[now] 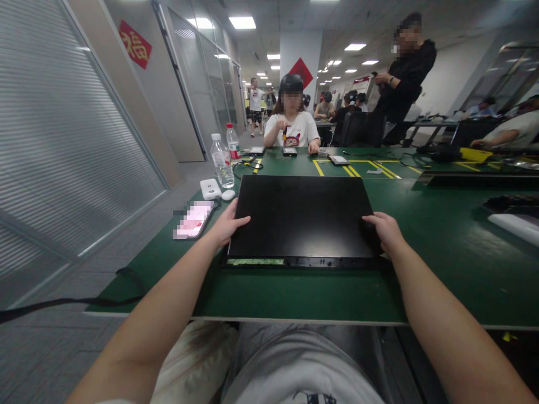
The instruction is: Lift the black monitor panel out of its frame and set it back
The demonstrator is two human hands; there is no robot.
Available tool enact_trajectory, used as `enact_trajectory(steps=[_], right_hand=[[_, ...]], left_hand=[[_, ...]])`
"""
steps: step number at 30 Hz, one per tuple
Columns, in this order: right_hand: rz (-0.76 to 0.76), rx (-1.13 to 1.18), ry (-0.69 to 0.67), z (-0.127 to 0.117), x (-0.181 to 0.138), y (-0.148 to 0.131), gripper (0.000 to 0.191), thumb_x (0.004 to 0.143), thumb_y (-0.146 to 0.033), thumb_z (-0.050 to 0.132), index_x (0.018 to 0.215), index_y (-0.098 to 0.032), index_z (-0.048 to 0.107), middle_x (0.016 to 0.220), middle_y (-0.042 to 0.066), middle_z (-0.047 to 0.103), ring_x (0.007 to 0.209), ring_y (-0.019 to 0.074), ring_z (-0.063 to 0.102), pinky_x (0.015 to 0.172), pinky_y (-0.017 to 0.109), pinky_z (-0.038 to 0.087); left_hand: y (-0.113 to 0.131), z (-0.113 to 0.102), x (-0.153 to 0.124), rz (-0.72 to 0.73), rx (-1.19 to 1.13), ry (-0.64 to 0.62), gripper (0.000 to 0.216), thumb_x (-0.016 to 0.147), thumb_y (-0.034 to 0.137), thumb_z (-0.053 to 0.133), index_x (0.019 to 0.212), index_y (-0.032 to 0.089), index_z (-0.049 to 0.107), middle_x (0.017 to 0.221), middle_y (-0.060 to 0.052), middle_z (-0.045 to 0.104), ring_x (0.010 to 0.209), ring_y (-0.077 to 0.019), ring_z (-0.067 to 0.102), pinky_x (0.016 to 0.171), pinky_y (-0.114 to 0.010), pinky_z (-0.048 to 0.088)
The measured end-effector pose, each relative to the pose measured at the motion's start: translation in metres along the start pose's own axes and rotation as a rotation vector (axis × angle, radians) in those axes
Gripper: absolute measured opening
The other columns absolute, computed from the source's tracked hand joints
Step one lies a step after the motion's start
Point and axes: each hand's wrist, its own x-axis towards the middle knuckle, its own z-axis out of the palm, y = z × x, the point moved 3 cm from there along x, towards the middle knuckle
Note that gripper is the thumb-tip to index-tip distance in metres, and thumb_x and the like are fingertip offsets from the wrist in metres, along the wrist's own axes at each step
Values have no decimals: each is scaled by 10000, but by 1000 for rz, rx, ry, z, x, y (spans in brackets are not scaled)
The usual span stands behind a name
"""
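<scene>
A black flat display panel (303,216) lies face up on the green table (295,297) before me. Along its near edge runs a dark frame strip, with a green circuit board (255,262) showing at the left part. My left hand (226,223) grips the panel's left edge, thumb on top and fingers at the side. On the opposite edge, my right hand (385,231) holds the panel the same way, its thumb over the surface. The fingertips under both edges are hidden.
Left of the panel are a phone (194,219), a white power bank (210,189), a clear water bottle (222,163) and a red-capped bottle (233,143). Across the table sits a person (292,120) with small devices. Dark long parts (475,179) lie at the right.
</scene>
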Motion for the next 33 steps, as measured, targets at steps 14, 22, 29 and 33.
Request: enact_trajectory(steps=[14,22,29,33], right_hand=[[18,-13,27,-1,-3,-4,256,543,-405,796,720,-263,679,728,27,718,776,256,652,687,367,499],[-4,-16,32,0,-4,-6,265,518,-401,765,717,-250,676,725,34,712,759,242,632,665,347,475],[7,-16,8,0,1,-1,244,509,-408,748,691,-260,684,683,21,705,708,232,613,633,343,457],[-9,-16,3,0,3,2,235,523,-403,753,703,-264,696,710,24,721,727,237,626,641,346,470]], left_hand=[[0,0,0,-4,-21,2,961,647,131,906,1526,271,541,1398,-92,737,1301,-358,686,1099,-498,574],[-1,-2,0,-1,-24,3,981,654,135,915,1543,285,527,1412,-90,730,1282,-352,699,1085,-496,584],[-2,-2,1,6,-32,-10,1013,637,146,936,1553,253,515,1377,-113,747,1275,-358,702,1081,-490,585],[-2,-2,2,16,-21,-8,1022,630,155,937,1556,237,513,1356,-121,756,1285,-363,695,1088,-488,578]])
